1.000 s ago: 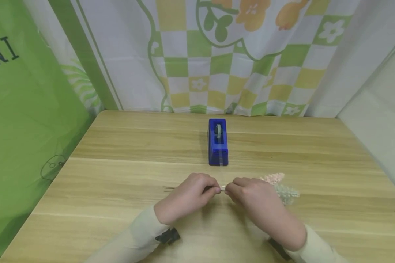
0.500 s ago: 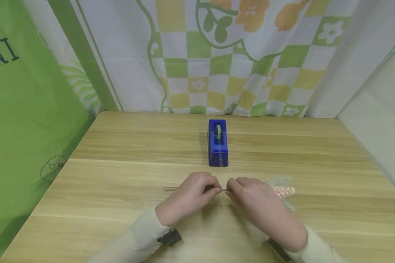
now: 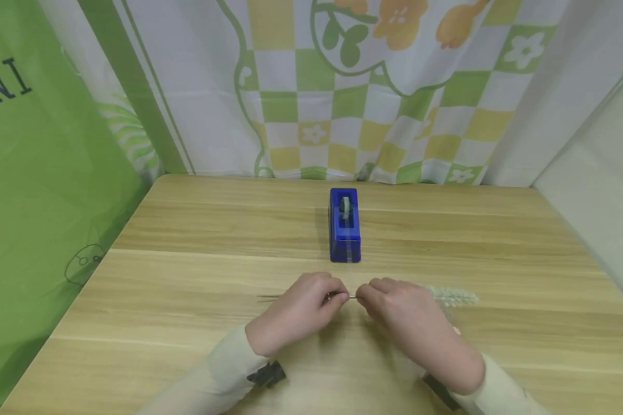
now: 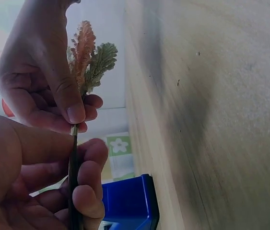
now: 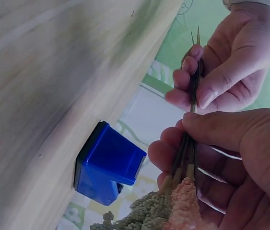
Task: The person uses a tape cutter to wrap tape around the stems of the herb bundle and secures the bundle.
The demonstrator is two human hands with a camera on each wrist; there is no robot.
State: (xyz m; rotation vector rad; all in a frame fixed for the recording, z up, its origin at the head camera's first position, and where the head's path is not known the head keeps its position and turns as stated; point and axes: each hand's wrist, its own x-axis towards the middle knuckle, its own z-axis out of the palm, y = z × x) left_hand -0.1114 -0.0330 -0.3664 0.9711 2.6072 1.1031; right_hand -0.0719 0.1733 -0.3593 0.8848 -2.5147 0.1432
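My left hand (image 3: 301, 311) and right hand (image 3: 402, 314) pinch a small bundle of artificial flowers between thumb and fingers, with a short gap between the two hands. Thin dark stems (image 4: 72, 165) run through both grips, and their ends (image 3: 267, 298) stick out left of the left hand. Beyond the right hand are the flower heads, pale green (image 3: 456, 297) and pink (image 4: 85, 50). In the head view the pink one is almost hidden behind that hand. A pale, shiny band (image 4: 74, 129) like clear tape circles the stems at the gap.
A blue tape dispenser (image 3: 345, 233) with a roll of clear tape stands just beyond the hands on the wooden table (image 3: 197, 230). A patterned curtain (image 3: 316, 104) hangs behind the table, and green fabric (image 3: 41, 173) hangs at the left.
The bundle has turned about its length: the pink head went from the top to the middle, then below and mostly out of sight, while green came up. Both hands stayed nearly in place.
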